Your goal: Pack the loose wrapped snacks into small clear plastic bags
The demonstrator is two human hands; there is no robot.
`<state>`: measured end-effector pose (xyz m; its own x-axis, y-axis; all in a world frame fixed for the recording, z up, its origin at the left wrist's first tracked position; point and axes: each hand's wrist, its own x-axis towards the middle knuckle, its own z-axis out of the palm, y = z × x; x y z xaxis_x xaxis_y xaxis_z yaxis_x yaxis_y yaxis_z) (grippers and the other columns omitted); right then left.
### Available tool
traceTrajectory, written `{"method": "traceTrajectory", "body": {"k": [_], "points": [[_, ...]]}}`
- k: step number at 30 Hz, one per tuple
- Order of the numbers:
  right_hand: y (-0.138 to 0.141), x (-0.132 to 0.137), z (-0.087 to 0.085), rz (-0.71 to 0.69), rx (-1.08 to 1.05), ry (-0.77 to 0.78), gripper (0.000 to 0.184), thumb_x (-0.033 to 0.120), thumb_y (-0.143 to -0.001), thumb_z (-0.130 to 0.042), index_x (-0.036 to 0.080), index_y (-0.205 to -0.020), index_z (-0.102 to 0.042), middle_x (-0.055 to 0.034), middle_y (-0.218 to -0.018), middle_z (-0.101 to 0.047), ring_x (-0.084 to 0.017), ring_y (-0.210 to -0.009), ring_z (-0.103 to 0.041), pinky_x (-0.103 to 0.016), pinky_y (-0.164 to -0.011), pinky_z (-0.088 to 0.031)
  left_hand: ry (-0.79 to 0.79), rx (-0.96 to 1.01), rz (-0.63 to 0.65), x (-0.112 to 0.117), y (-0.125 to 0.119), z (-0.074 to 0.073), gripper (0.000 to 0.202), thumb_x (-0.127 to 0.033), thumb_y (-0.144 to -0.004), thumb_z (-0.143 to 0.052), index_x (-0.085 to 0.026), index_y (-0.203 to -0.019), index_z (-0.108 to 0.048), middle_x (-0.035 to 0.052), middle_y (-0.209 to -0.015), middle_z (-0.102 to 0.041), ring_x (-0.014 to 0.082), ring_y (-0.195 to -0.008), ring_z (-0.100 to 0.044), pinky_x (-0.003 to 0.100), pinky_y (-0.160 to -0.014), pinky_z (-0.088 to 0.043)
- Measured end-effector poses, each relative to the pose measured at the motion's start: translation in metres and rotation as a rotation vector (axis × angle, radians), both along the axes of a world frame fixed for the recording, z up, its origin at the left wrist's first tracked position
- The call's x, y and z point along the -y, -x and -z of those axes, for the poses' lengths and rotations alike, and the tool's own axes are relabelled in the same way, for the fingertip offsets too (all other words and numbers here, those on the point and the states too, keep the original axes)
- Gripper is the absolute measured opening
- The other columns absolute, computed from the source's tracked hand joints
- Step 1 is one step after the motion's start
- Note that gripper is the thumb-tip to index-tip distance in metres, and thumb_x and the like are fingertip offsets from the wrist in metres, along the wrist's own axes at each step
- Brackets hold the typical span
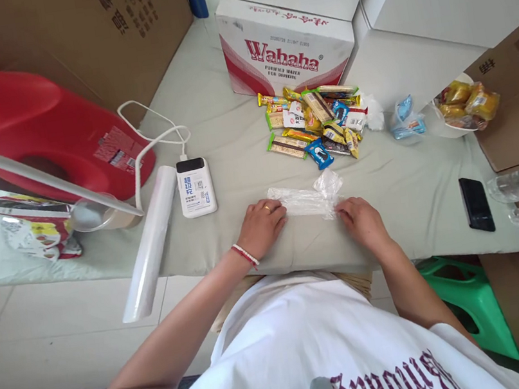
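Observation:
A clear, crumpled plastic bag (303, 201) lies folded into a flat strip on the cloth-covered table in front of me. At its left end, my left hand (263, 225) rests with bent fingers closed on the plastic; a ring and a red-and-white bracelet are on that arm. My right hand (362, 221) pinches the strip's right end between thumb and fingers. A puffed, bunched part of the bag stands up near the right end. Just beyond it is a pile of wrapped snacks (320, 151), in yellow, blue, white and green packets.
Behind the snacks stands a Wahaha carton (285, 54). To the left are a power bank (196, 187) with a white cable, a plastic film roll (152, 243) and a red jug (48, 122). Rightward sit a snack bowl (448, 121), a phone (476, 204) and bottles (512, 186).

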<state>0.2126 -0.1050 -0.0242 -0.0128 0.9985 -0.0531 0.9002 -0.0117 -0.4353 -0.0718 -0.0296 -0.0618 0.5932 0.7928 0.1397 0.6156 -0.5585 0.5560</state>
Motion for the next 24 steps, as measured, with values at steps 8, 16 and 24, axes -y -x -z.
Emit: {"method": "traceTrajectory", "body": {"k": [8,16,24], "points": [[-0.001,0.02,-0.012,0.172,-0.538,0.172,0.017,0.04,-0.089,-0.065,0.025,-0.089,-0.072,-0.0007,-0.078,-0.067,-0.018,-0.07,-0.057,-0.032,-0.067,-0.045,-0.034,0.204,-0.095,-0.025,0.011,-0.005,0.023,-0.023,-0.094,-0.055,-0.022,-0.107,-0.074,0.0127,-0.124,-0.067,0.0284,-0.117,-0.057,0.047,-0.101,-0.048],[0.04,0.025,-0.031,0.392,-1.066,0.296,0.033,0.053,-0.077,-0.08,0.023,-0.082,-0.065,0.0038,-0.066,-0.057,-0.009,-0.05,-0.035,-0.025,-0.047,-0.027,0.222,0.51,0.053,0.015,-0.012,-0.04,0.04,-0.039,-0.094,-0.064,-0.023,-0.13,-0.065,0.0135,-0.133,-0.062,0.0263,-0.124,-0.058,0.041,-0.104,-0.049],[0.048,0.016,-0.018,0.364,-1.199,0.296,0.033,0.05,-0.078,-0.082,0.023,-0.084,-0.066,0.0046,-0.069,-0.058,-0.009,-0.054,-0.04,-0.024,-0.052,-0.032,0.209,0.37,0.129,0.022,-0.053,-0.02,0.02,-0.036,-0.096,-0.06,-0.023,-0.096,-0.076,0.0071,-0.085,-0.068,0.0256,-0.098,-0.059,0.043,-0.093,-0.047]]}}
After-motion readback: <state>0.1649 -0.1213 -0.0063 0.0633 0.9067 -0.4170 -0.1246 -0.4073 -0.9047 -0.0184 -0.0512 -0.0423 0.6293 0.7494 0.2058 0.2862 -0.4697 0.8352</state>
